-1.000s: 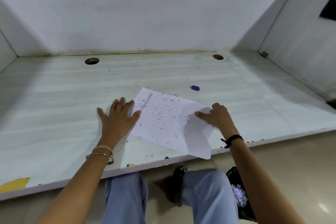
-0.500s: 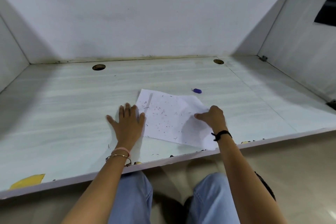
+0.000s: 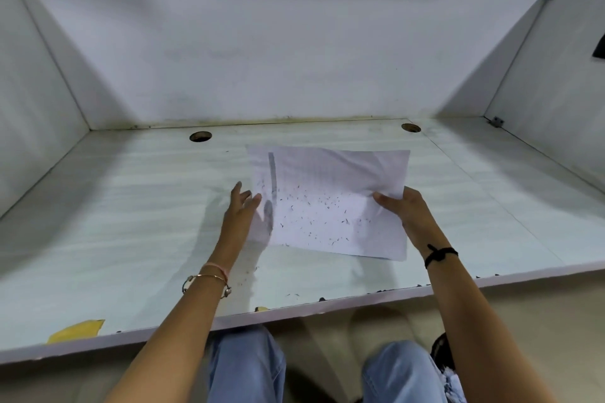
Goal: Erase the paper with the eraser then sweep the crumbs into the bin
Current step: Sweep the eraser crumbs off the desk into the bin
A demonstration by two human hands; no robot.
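A white sheet of paper (image 3: 327, 173) hangs tilted above the pale desk (image 3: 131, 222), with dark eraser crumbs (image 3: 314, 206) scattered over its lower half. My right hand (image 3: 412, 216) pinches its right edge, thumb on top. At the sheet's left edge is my left hand (image 3: 240, 209), fingers straight, and a finger shows as a shadow under the paper. The eraser is hidden. The dark bin (image 3: 440, 350) peeks out on the floor at lower right, behind my right forearm.
More crumbs (image 3: 294, 296) lie on the desk near its front edge. A yellow scrap (image 3: 77, 330) sits at the front left corner. Two cable holes (image 3: 200, 136) (image 3: 411, 127) sit by the back wall. Side panels close in the desk; my knees are under it.
The paper lay flat on the desk under both hands; now it is lifted off the surface. It covers the blue eraser that was visible behind it.
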